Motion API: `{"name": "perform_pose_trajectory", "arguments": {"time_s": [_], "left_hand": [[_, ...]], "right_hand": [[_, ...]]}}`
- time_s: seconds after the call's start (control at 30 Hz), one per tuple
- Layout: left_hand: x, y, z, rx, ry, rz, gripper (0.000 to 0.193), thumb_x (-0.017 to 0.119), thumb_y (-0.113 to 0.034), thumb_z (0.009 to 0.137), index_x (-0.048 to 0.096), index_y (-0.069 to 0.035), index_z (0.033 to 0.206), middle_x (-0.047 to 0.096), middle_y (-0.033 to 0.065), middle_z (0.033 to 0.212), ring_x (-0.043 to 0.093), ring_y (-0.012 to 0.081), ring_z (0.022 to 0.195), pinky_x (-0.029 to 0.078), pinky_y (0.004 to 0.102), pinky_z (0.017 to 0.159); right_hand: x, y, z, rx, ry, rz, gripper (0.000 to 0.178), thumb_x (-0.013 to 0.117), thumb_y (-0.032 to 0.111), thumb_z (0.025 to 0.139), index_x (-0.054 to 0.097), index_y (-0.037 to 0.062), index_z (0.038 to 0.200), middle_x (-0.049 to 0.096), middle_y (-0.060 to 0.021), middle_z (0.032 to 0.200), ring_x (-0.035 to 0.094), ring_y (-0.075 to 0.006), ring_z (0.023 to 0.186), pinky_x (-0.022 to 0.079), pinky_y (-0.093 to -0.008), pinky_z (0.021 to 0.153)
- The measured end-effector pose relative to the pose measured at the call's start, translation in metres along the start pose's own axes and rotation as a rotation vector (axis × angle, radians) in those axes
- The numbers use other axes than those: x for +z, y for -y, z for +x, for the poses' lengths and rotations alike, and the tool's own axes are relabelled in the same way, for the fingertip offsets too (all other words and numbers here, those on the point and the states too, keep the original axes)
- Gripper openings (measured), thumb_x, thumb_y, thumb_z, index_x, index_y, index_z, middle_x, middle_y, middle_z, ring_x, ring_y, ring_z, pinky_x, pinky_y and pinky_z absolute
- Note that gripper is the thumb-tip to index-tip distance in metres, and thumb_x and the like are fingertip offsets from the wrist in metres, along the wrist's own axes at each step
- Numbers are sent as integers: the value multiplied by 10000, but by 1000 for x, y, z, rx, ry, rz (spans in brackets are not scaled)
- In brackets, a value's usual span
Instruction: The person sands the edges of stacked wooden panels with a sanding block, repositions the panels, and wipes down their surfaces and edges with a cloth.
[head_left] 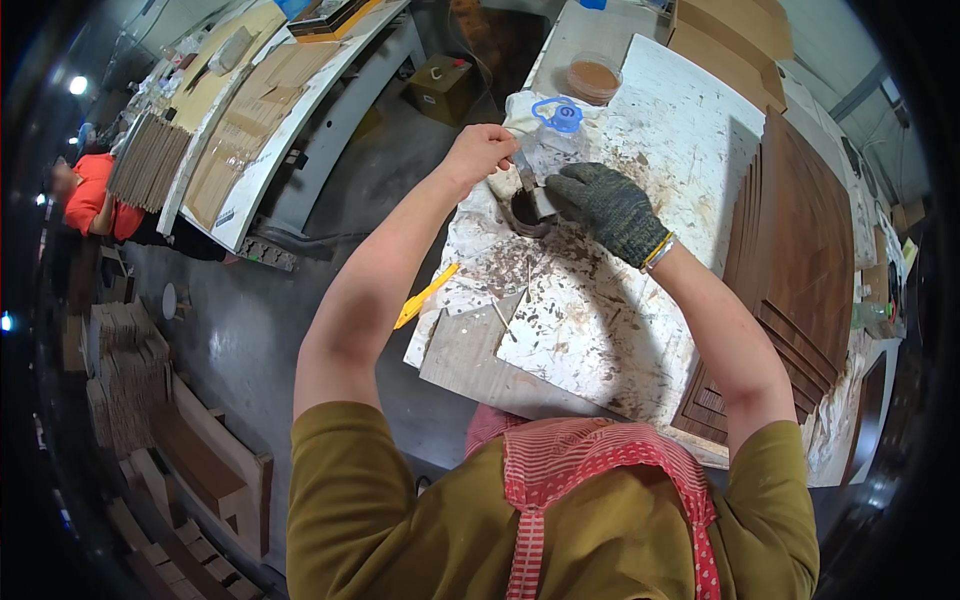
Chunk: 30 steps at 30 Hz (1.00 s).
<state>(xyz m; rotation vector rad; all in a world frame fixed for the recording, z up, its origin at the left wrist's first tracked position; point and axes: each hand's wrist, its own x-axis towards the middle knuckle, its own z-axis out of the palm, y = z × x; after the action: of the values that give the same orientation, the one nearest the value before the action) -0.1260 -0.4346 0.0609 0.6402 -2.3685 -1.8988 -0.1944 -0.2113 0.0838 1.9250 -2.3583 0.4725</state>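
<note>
My bare left hand [483, 155] pinches the end of a narrow grey flat tool [525, 170], which slants down toward a small round pot [530, 218] with dark brown stuff inside. The dark grey knitted glove on my right hand [605, 208] has its fingers closed around a putty knife [543, 204]. That blade lies at the pot's rim; the handle is mostly hidden by the glove. Just beyond my hands stands a clear plastic bottle [562, 140] with a blue handle. Left of the pot's near side lies a yellow utility knife [427, 297] at the table edge.
The white worktable [620, 340] is spotted with brown smears and crumbs. Stacked dark wood panels [805, 240] stand along its right side. Farther back are a round tub [593, 78] of brown material and a cardboard box [735, 45]. A person in red [95, 195] is at far left.
</note>
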Motion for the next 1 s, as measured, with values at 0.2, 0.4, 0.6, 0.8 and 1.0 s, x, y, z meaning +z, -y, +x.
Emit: {"name": "perform_pose_trajectory", "arguments": {"time_s": [0.2, 0.4, 0.6, 0.8, 1.0], "left_hand": [[-1, 6, 3, -28, -22, 18, 176, 624, -196, 843, 641, -30, 896, 600, 10, 755, 551, 77, 675, 422, 227, 599], [0, 1, -16, 34, -120, 22, 149, 627, -147, 829, 623, -6, 875, 611, 29, 742, 571, 90, 656, 436, 239, 596], [9, 3, -59, 76, -352, -278, 116, 611, -105, 843, 573, 1, 868, 600, 39, 737, 577, 98, 651, 433, 224, 590], [41, 45, -88, -59, -455, -815, 85, 580, -89, 881, 530, -26, 907, 552, 29, 747, 571, 113, 687, 439, 212, 590], [68, 65, -95, -120, -575, -1019, 102, 582, -77, 883, 501, -32, 925, 548, 44, 814, 566, 128, 697, 458, 222, 619]], "right_hand": [[6, -4, 0, -76, -64, 29, 401, 632, 172, 790, 569, 110, 1181, 582, -137, 1112, 572, -313, 1008, 476, -399, 851], [17, -8, -14, 211, -16, 182, 305, 601, 215, 833, 592, 74, 1104, 629, -128, 1011, 611, -279, 933, 491, -369, 796], [19, 20, -48, 967, -28, 2096, 248, 532, 231, 912, 586, 22, 1034, 660, -115, 946, 659, -211, 799, 562, -334, 703], [38, 44, -48, 941, -124, 2410, 281, 475, 214, 950, 517, 4, 1132, 625, -151, 1045, 659, -241, 849, 584, -375, 733], [47, 54, -52, 893, -152, 2549, 304, 448, 229, 965, 506, 1, 1158, 617, -138, 1035, 650, -233, 880, 590, -342, 715]]}}
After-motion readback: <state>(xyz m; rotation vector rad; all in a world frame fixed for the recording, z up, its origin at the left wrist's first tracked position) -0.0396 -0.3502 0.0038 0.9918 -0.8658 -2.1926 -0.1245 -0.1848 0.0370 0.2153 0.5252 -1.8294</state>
